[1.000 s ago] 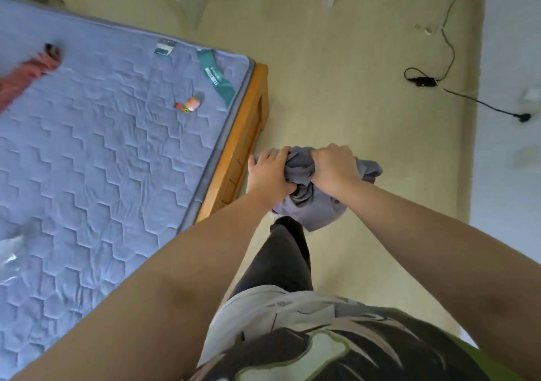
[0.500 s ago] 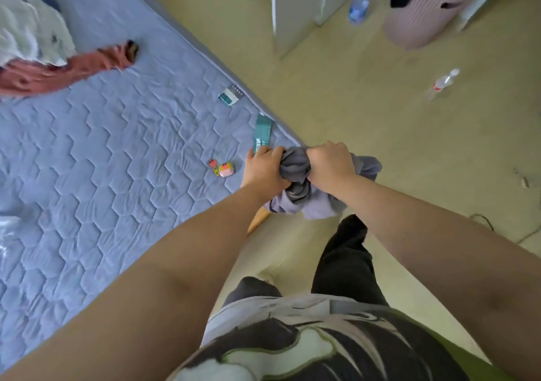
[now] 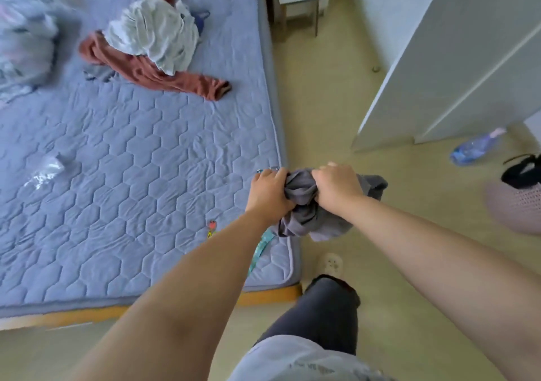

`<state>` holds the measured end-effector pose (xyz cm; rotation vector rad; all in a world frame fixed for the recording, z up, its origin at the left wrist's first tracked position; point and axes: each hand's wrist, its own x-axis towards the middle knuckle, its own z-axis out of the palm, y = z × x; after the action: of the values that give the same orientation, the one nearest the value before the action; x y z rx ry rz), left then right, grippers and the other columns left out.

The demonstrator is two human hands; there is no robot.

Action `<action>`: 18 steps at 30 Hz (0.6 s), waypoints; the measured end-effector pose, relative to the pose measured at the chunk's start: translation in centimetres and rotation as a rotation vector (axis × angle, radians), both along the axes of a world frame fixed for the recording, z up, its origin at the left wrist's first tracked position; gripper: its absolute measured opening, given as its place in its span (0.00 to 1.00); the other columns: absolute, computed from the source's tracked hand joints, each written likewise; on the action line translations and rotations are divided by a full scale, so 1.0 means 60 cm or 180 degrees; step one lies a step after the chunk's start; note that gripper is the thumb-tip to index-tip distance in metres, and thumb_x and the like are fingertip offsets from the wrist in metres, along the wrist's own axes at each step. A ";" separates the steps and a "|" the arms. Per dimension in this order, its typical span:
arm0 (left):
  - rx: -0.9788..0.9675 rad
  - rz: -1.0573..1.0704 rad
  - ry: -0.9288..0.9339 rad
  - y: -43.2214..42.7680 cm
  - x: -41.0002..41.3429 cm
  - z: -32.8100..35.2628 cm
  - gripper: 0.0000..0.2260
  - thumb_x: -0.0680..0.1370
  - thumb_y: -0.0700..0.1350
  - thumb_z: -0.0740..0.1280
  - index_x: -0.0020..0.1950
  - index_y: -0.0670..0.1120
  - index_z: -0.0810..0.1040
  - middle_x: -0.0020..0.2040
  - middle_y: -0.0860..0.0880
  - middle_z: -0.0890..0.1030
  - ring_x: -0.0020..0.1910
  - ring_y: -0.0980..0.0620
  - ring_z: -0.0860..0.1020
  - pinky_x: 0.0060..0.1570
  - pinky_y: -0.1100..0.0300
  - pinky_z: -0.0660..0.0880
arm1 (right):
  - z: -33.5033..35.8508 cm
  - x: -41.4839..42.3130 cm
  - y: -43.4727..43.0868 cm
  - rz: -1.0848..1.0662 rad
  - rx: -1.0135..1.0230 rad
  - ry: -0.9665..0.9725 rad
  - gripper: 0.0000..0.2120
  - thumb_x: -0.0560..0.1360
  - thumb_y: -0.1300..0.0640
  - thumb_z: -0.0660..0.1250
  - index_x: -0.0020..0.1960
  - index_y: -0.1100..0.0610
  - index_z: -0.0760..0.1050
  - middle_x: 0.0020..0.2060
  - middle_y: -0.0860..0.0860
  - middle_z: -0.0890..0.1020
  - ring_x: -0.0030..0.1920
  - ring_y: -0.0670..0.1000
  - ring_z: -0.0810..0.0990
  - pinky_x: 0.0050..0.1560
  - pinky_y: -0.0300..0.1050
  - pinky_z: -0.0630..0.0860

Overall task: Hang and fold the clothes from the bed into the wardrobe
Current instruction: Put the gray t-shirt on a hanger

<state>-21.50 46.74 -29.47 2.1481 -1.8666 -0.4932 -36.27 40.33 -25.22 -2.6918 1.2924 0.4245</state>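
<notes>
My left grip point(image 3: 270, 193) and right grip point(image 3: 336, 185) both clench the bunched grey garment point(image 3: 304, 205), held in the air just beside the bed point(image 3: 146, 161) corner; I judge it light and limp; I'd retake it at a hem to shake it open.

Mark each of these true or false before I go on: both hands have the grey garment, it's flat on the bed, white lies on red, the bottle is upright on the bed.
1. The left hand and the right hand both have a grip on the grey garment. True.
2. The grey garment lies spread flat on the bed. False: it is bunched up between the two hands, held in the air at the bed's edge.
3. A white garment lies on top of a red garment on the bed. True.
4. The bottle stands upright on the bed. False: it lies on its side on the floor.
</notes>
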 end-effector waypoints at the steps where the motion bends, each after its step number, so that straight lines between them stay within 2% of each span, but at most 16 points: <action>1: -0.0022 0.0004 0.0002 -0.035 0.002 0.003 0.16 0.68 0.50 0.71 0.51 0.43 0.74 0.46 0.44 0.79 0.51 0.41 0.74 0.52 0.53 0.64 | 0.003 0.001 -0.037 0.0057 -0.0028 0.0012 0.08 0.75 0.60 0.61 0.53 0.55 0.74 0.51 0.53 0.80 0.57 0.57 0.75 0.50 0.49 0.70; 4: -0.0063 0.0018 0.0112 -0.160 0.001 0.015 0.16 0.68 0.48 0.71 0.50 0.42 0.74 0.44 0.44 0.79 0.49 0.40 0.74 0.50 0.53 0.66 | 0.014 0.001 -0.166 0.0089 -0.0070 0.0032 0.08 0.75 0.59 0.61 0.53 0.56 0.74 0.51 0.54 0.80 0.56 0.57 0.76 0.51 0.49 0.71; 8: -0.0040 0.0328 0.0437 -0.332 0.000 0.055 0.15 0.70 0.49 0.70 0.48 0.42 0.70 0.41 0.42 0.80 0.42 0.38 0.76 0.36 0.54 0.67 | 0.054 0.009 -0.356 0.0032 -0.0100 -0.0203 0.02 0.72 0.60 0.63 0.43 0.56 0.70 0.45 0.57 0.80 0.49 0.60 0.78 0.45 0.48 0.73; 10: 0.0019 0.0423 0.0498 -0.404 0.012 0.082 0.15 0.71 0.50 0.70 0.48 0.43 0.68 0.42 0.43 0.80 0.42 0.38 0.77 0.35 0.56 0.65 | 0.076 0.024 -0.439 0.0026 -0.0080 -0.0284 0.06 0.71 0.60 0.64 0.40 0.56 0.66 0.43 0.58 0.79 0.46 0.61 0.78 0.40 0.47 0.71; 13: 0.0057 0.0598 0.0499 -0.499 0.054 0.129 0.15 0.70 0.49 0.70 0.50 0.44 0.69 0.44 0.44 0.80 0.44 0.39 0.77 0.37 0.56 0.67 | 0.102 0.063 -0.545 0.0013 0.0038 -0.0615 0.06 0.69 0.57 0.66 0.40 0.57 0.68 0.43 0.58 0.78 0.46 0.62 0.77 0.40 0.48 0.72; 14: 0.0042 0.0692 0.0523 -0.527 0.073 0.142 0.15 0.70 0.49 0.70 0.50 0.44 0.70 0.45 0.44 0.80 0.45 0.40 0.77 0.38 0.57 0.67 | 0.109 0.080 -0.580 -0.0003 0.0119 -0.0758 0.08 0.68 0.56 0.67 0.43 0.58 0.71 0.45 0.57 0.77 0.49 0.62 0.76 0.43 0.50 0.73; 16: 0.0005 0.0901 0.0597 -0.576 0.115 0.165 0.14 0.70 0.48 0.70 0.50 0.45 0.70 0.46 0.44 0.80 0.45 0.40 0.77 0.38 0.57 0.66 | 0.120 0.117 -0.657 -0.0099 0.0360 -0.0968 0.19 0.66 0.50 0.72 0.54 0.56 0.75 0.55 0.56 0.74 0.58 0.61 0.72 0.55 0.52 0.73; 18: -0.0041 0.1131 0.0646 -0.618 0.156 0.183 0.14 0.70 0.47 0.70 0.52 0.46 0.71 0.47 0.45 0.80 0.46 0.41 0.77 0.40 0.57 0.68 | 0.133 0.157 -0.727 -0.0184 0.0854 -0.1175 0.33 0.63 0.46 0.77 0.64 0.53 0.71 0.60 0.55 0.72 0.62 0.57 0.71 0.61 0.51 0.71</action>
<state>-12.12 9.67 -18.52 2.2577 -1.3417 -0.5906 -26.84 -3.28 -17.24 -2.3609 1.1144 0.0784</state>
